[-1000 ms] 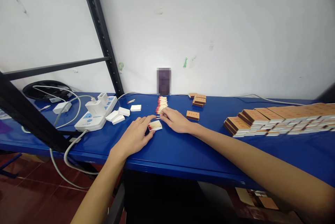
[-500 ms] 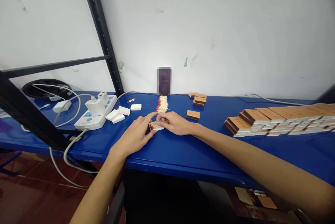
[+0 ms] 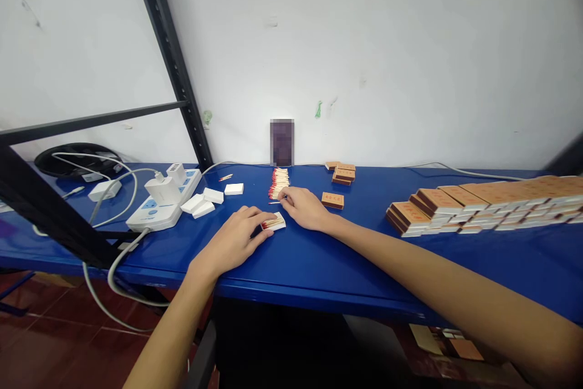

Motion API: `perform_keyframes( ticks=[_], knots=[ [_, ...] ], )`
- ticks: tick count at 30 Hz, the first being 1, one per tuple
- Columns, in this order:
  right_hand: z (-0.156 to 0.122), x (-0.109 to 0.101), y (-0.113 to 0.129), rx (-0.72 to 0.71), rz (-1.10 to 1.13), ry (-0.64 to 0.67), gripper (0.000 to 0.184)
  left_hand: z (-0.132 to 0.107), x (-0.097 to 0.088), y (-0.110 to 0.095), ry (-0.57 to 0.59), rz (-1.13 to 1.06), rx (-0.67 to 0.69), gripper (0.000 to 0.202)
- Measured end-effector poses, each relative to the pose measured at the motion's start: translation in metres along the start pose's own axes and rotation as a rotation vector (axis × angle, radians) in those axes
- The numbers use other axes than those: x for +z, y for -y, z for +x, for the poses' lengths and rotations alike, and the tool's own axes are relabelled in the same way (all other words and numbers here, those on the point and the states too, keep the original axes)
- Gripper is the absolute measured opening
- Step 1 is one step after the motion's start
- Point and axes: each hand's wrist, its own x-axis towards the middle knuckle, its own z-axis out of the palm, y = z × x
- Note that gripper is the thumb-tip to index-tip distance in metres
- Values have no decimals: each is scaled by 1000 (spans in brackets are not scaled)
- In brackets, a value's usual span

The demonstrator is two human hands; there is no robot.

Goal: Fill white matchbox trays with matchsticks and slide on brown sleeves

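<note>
The left hand (image 3: 234, 237) has its thumb and a finger closed on the near and far sides of a small white tray (image 3: 283, 223), which sits on the blue table (image 3: 319, 261) in front of the person. Red-tipped matches (image 3: 272, 223) lie side by side in the tray, so it looks at least partly filled. A finger hides a bit of it, so I can't tell how full it is. Just past the tray is a row of loose matches (image 3: 280, 181), and those are not in any box. The right hand (image 3: 304, 207) is curled, with its fingertips at the end of 1 match (image 3: 272, 202) near the row; I can't tell if they pinch it. Over on the left, 4 white pieces (image 3: 203, 209) look like more trays, with no matches showing in them. A few stray matches (image 3: 226, 177) lie behind them. On the right are 1 brown matchbox (image 3: 333, 200), a little pile of boxes (image 3: 344, 173) and a big stack (image 3: 455, 201). Those look shut, but I can't see inside.
</note>
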Motion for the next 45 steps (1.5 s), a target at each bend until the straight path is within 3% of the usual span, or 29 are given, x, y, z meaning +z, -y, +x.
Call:
perform_keyframes(
  ticks=[10, 16, 20, 24, 30, 37, 45],
  knots=[
    [4, 4, -3, -15, -79, 92, 14, 0, 2, 1, -7, 27, -32, 40],
    [-2, 0, 0, -200, 145, 67, 16, -1, 6, 7, -88, 42, -132, 60],
    [-8, -5, 7, -293, 247, 174, 11, -1, 7, 7, -91, 24, -120, 61],
    [-8, -6, 8, -237, 281, 150, 13, -1, 5, 5, -69, 2, -71, 54],
    [1, 0, -1, 16, 139, -73, 15, 0, 2, 2, -19, 33, -59, 44],
    [2, 2, -2, 100, -125, 0, 13, 0, 2, 1, 9, 48, -19, 40],
    [3, 0, 1, 120, -166, 55, 14, -1, 2, -1, 0, 42, -15, 40]
  ],
)
